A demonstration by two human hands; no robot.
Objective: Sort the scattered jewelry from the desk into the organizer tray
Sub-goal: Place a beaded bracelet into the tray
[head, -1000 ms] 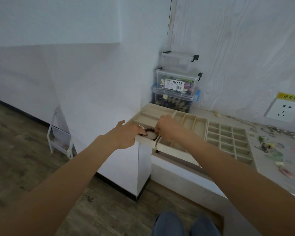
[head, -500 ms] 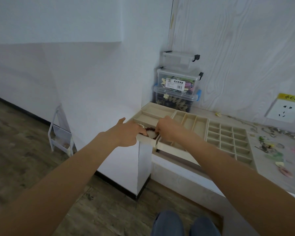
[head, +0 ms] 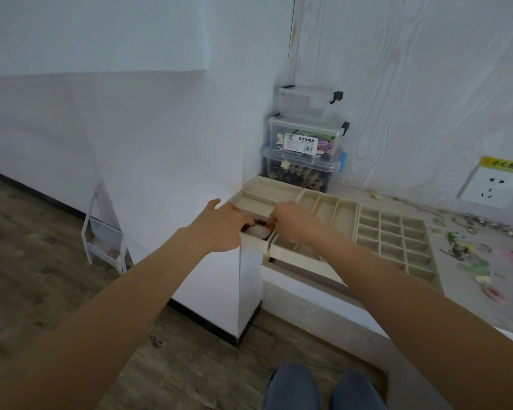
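A beige organizer tray [head: 332, 213] lies on the desk, long compartments at the left and a grid of small cells [head: 394, 235] at the right. Both hands meet over its near-left compartment. My left hand [head: 219, 226] and my right hand [head: 288, 221] each pinch an end of a dark red beaded bracelet [head: 259, 223], which sits just above something white in that compartment. Scattered jewelry [head: 468, 250] lies on the desk to the right of the tray: rings, chains, green and pink pieces.
Three stacked clear storage boxes [head: 305, 149] stand in the corner behind the tray. A wall socket [head: 490, 187] is at the right. A small white rack [head: 104, 232] stands on the wooden floor at the left. My knees show at the bottom.
Both hands stay at the near-left compartment with the bracelet between them; they have barely shifted. The view has tilted slightly.
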